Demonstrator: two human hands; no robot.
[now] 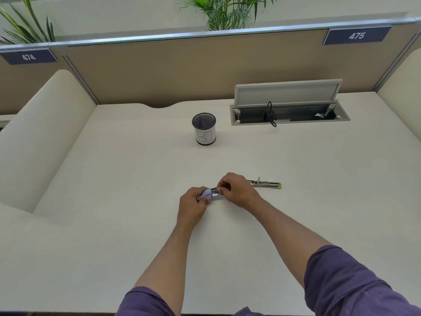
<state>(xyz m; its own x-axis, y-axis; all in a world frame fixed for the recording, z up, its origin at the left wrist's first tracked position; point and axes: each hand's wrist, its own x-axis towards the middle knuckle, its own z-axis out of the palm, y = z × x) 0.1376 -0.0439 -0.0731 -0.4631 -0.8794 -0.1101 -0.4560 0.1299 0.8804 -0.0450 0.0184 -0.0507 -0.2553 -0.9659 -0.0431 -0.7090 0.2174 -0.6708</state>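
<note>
My left hand grips a small blue and white box just above the white desk, near its middle. My right hand pinches a thin metal strip at the box's right end; whether it looks like staples is hard to tell. An opened metal stapler with a yellow-green tip lies flat on the desk just right of my right hand, partly hidden behind it.
A black mesh pen cup with a white paper label stands farther back. An open cable hatch with a black plug sits at the back right. Beige partition panels enclose the desk, and cream side dividers flank it.
</note>
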